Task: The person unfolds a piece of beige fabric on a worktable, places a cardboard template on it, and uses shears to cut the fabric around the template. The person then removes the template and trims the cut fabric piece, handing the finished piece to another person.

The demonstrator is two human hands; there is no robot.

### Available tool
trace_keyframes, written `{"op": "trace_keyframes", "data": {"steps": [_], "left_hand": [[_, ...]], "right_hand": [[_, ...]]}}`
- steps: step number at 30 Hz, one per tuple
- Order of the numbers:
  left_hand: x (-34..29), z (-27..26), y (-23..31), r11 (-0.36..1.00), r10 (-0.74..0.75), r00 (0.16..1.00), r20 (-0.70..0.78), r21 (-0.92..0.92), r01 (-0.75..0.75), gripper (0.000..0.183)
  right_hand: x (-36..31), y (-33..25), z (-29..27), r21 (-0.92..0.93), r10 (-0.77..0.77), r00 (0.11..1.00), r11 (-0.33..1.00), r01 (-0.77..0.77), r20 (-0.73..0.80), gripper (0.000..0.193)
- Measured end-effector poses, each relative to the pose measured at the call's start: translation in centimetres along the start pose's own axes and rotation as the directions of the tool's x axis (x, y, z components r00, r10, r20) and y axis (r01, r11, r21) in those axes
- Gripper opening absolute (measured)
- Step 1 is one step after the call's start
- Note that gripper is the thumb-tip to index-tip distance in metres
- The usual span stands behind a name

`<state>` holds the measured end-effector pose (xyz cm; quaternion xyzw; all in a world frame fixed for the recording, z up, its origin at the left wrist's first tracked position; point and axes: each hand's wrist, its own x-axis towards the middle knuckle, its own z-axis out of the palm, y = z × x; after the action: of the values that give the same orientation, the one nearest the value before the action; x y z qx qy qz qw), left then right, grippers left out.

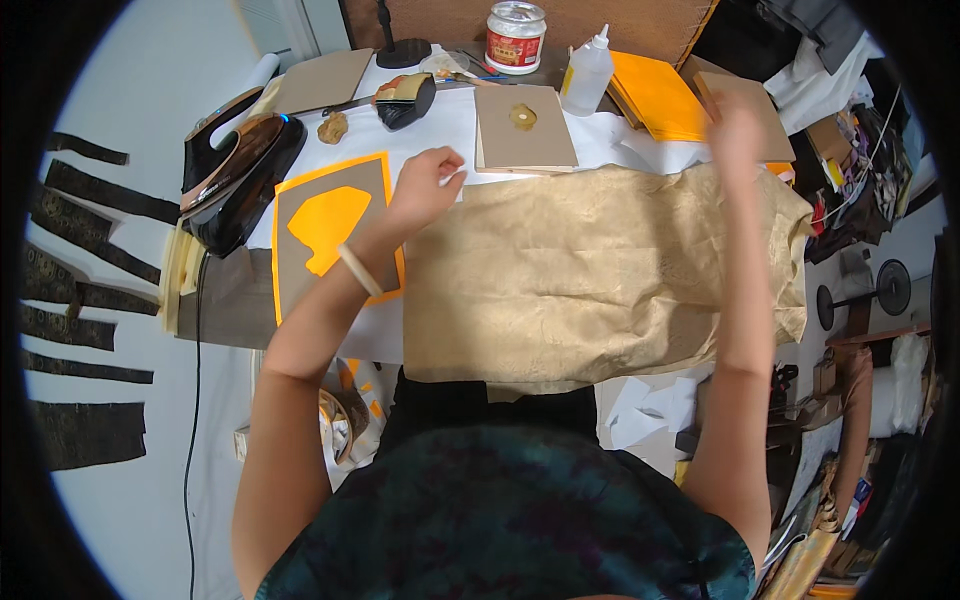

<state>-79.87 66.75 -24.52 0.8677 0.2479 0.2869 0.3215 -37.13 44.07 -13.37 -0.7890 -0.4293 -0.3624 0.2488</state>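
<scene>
A wrinkled pale gold cloth (560, 275) lies over the front of the table and hangs past its edge. My left hand (428, 188) hovers by its far left corner, fingers loosely curled and thumb apart, with nothing seen in it. To that hand's left is a grey board (335, 280) with orange edges and an irregular orange patch (330, 225) in its middle. My right hand (737, 128) is smeared by motion above the cloth's far right side, beside orange sheets (655, 95) and a grey board (775, 120). Its fingers cannot be made out.
An iron (240, 180) with a cord stands at the left. Toward the back are a white squeeze bottle (588, 75), a lidded jar (515, 40), a black-and-gold roll (404, 100) and a grey board (500, 140) bearing a small tan lump (523, 117). Dark patterned strips (85, 435) lie far left.
</scene>
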Motion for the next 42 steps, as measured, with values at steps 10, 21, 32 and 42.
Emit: {"op": "trace_keyframes", "data": {"steps": [10,21,32,42], "left_hand": [[11.7,9.1,-1.1,0.935,0.153,0.988,-0.032,0.329,-0.134,0.041],[12.0,9.6,-1.5,0.973,0.155,0.972,-0.174,0.198,-0.119,0.046],[0.1,-5.2,-1.9,0.932,-0.320,0.940,-0.123,-0.221,0.288,0.032],[-8.2,-4.0,-3.9,0.903,0.071,0.950,-0.303,0.423,0.068,0.037]], "right_hand": [[-6.6,-17.8,10.0,0.052,0.212,0.654,0.931,-0.361,0.726,0.059],[-7.3,-16.6,13.0,0.571,0.301,0.565,0.076,-0.817,0.769,0.014],[-9.9,-17.1,-2.9,0.720,0.258,0.688,-0.048,-0.692,0.678,0.023],[-27.5,-23.9,-11.4,0.467,0.148,0.471,0.062,-0.882,0.870,0.018]]}}
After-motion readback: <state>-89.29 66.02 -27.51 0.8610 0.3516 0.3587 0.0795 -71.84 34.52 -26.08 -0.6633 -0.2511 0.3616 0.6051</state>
